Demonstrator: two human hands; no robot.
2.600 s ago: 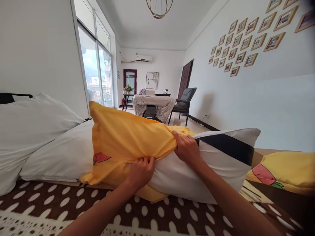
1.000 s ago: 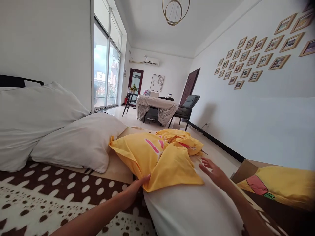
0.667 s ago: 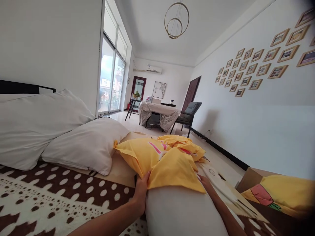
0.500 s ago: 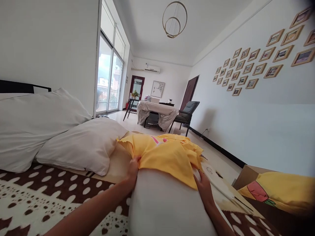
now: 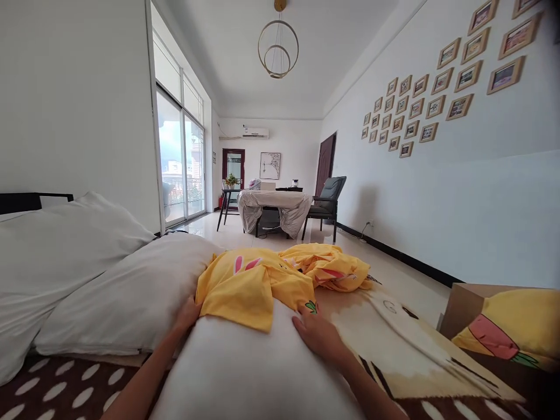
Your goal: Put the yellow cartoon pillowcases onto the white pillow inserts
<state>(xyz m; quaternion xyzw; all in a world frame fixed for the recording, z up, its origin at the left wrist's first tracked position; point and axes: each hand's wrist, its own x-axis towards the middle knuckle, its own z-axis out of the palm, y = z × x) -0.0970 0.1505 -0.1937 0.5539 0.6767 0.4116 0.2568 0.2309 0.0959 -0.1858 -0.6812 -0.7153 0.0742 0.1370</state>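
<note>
A white pillow lies lengthwise in front of me, its far end covered by a yellow pillowcase with pink rabbit-ear prints. My left hand holds the case's left edge against the pillow's side; its fingertips are partly hidden. At the right edge, my right hand grips the case near a green carrot-top print, its thumb lying on the white pillow. The case's near flap rests loosely over the pillow's top. Bunched yellow cloth with similar prints sits beyond my right hand.
Two white pillows lean at the left on the brown-and-white patterned bedding. To the right is a beige mat. A cardboard box holding a yellow printed pillow stands at the far right. A covered table and black chair stand farther back.
Both hands, the white pillow and the yellow case have shifted left in view. The case's flap is folded differently, and the bunched cloth behind shows more. The view has levelled.
</note>
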